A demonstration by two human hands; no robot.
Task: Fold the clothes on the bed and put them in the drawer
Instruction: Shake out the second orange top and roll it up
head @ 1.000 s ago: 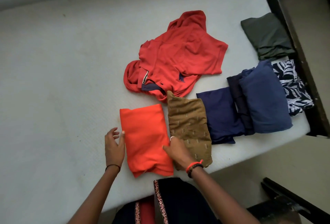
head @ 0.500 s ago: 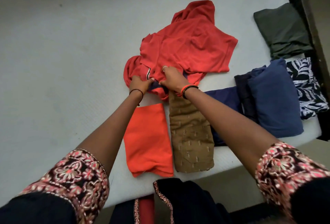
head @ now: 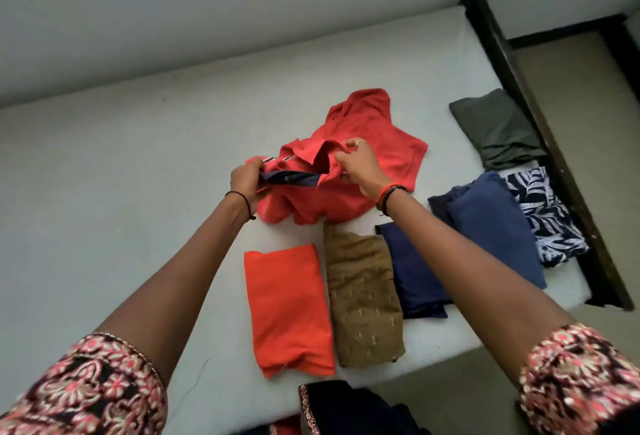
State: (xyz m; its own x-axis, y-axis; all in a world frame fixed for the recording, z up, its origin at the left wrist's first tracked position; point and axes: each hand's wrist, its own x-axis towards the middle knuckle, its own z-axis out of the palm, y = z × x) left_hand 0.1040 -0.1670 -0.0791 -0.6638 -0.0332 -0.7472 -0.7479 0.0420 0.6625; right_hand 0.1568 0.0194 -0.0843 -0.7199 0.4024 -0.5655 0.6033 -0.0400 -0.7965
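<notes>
A crumpled red polo shirt with a navy collar placket lies in the middle of the white bed. My left hand grips the shirt's collar end at the left. My right hand pinches a fold of the red fabric near the collar, lifting it a little off the bed. Along the bed's near edge lie folded clothes: an orange piece, a brown patterned one, a dark navy one, a blue one, a black-and-white leaf print and a dark green one.
A dark wooden bed frame runs along the bed's right side, with tan floor beyond it. A pale wall stands behind the bed. The left half of the mattress is bare. No drawer is in view.
Both hands left the folded orange piece, reached out to the red shirt, took hold at its collar and raised it slightly. The camera tilted upward.
</notes>
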